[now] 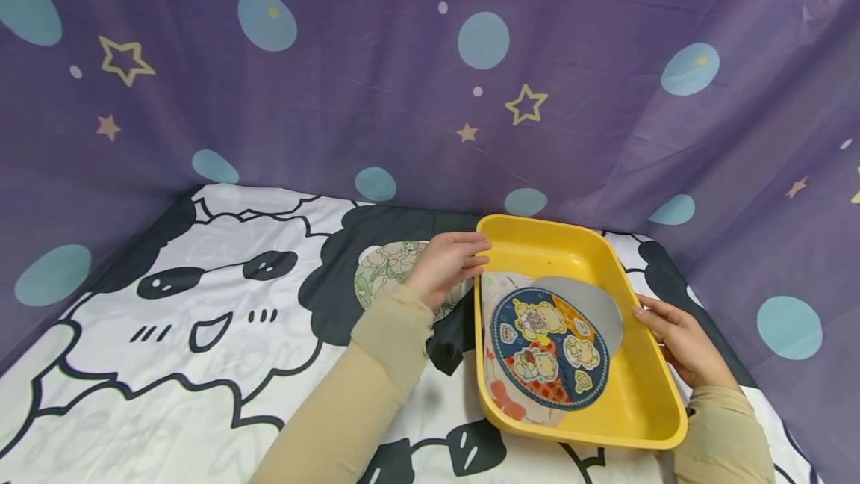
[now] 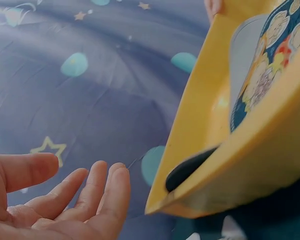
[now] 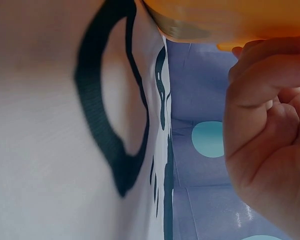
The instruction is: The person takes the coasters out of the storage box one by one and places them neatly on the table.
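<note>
The yellow tray [image 1: 638, 394] lay lengthwise away from me, right rim held in my right hand [image 1: 692, 348], my left hand [image 1: 449, 264] loose-fingered and empty just beside its left

Fabric-lined nook; from where I stand, whether home or studio cannot be told. Purple drape [image 1: 376, 95], starred and spotted, walls the back and sides (visibly creased); a cloth [image 1: 175, 409] of woolly cartoon faces covers the surface below.
</note>
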Demonstrator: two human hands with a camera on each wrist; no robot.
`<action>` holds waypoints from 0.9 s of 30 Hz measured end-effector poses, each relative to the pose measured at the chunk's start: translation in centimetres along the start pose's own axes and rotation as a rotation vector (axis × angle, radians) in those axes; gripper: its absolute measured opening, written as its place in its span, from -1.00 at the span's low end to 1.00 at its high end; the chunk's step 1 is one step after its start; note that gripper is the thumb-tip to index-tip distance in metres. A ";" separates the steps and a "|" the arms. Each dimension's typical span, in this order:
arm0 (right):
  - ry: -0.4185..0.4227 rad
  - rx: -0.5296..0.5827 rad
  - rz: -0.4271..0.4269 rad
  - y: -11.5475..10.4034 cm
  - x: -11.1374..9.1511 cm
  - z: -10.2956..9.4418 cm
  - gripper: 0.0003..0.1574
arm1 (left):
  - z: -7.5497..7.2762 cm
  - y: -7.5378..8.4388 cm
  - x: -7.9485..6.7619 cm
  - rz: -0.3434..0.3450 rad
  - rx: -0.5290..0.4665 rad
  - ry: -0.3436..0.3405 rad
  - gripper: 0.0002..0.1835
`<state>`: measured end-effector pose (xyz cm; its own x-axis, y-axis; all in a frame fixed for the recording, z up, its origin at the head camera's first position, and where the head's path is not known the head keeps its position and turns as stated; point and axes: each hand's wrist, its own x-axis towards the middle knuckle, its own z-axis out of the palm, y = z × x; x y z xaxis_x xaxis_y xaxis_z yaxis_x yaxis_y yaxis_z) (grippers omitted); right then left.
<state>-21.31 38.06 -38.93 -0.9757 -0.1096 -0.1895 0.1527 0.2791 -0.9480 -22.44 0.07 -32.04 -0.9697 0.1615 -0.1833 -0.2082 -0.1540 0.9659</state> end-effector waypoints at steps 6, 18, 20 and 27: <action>0.002 -0.020 0.005 -0.1 0.1 0.0 -0.68 | 1.5 -0.2 0.3 -0.037 -0.013 -0.032 -0.55; -0.006 -0.007 -0.007 0.0 0.0 -0.1 -0.76 | 3.3 -0.9 1.3 -0.092 -0.049 -0.017 -0.59; -0.002 -0.017 -0.003 0.0 -0.1 -0.1 -0.76 | 3.6 -1.0 1.4 -0.097 -0.042 -0.008 -0.58; 0.002 -0.031 0.001 -0.1 0.0 0.1 -0.72 | 5.0 -1.5 1.5 -0.062 0.039 0.010 -0.55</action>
<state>-21.35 37.95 -38.89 -0.9760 -0.1073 -0.1893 0.1483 0.3089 -0.9395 -22.94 5.46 -32.84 -0.9563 0.1597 -0.2449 -0.2633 -0.1061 0.9589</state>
